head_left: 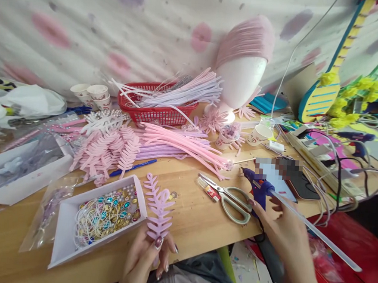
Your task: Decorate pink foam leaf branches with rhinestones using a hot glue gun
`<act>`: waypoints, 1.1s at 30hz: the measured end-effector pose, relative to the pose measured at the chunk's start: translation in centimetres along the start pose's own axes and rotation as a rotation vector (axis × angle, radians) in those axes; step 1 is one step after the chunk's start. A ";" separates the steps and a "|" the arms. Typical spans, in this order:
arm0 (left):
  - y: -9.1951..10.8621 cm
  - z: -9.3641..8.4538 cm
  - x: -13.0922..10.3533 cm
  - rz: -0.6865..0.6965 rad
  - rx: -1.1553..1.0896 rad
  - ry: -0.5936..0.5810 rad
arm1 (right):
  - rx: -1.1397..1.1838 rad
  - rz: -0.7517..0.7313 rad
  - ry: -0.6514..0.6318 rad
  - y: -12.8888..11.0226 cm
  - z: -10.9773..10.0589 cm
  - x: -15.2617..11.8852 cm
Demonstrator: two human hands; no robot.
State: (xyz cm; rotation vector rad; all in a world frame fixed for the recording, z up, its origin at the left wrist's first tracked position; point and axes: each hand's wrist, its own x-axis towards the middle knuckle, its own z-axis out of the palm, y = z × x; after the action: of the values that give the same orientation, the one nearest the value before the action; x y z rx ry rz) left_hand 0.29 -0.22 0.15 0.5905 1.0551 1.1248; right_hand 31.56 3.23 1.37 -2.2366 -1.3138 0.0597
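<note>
My left hand (149, 253) pinches the lower stems of two lilac fern-shaped leaves (160, 212) of fuzzy pipe cleaner, which point upward above the table's front edge. My right hand (283, 228) is closed at the handle of a dark blue hot glue gun (255, 185), the thumb against the handle. The gun's nozzle points left. A long translucent glue stick (324, 241) runs out of its back over my right wrist. Scissors with pale handles (233, 205) lie just left of the gun, beside a small red-and-white packet (211, 192).
A white box of beads and gems (60, 231) stands left of my left hand. Behind it lie pink fern leaves (106, 151), pink pipe cleaners (182, 143) and a red basket (158, 115). A white mannequin head (245, 76), phones (298, 179) and a corded power strip (323, 168) are farther right.
</note>
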 end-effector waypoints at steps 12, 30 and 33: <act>-0.7 2.0 0.5 0.029 0.186 0.045 | 0.306 0.082 0.134 -2.7 0.7 0.3; -0.1 0.8 -0.5 0.178 0.416 0.043 | 0.682 -0.819 -0.331 -10.6 0.4 -4.8; 0.0 0.8 -0.6 0.192 0.433 0.027 | 0.674 -0.806 -0.327 -10.7 0.5 -4.8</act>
State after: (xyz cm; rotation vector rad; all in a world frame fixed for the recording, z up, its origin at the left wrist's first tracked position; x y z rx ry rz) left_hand 1.02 -0.66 0.70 1.0394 1.2982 1.0749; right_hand 20.35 3.57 4.93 -1.0756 -1.9183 0.5000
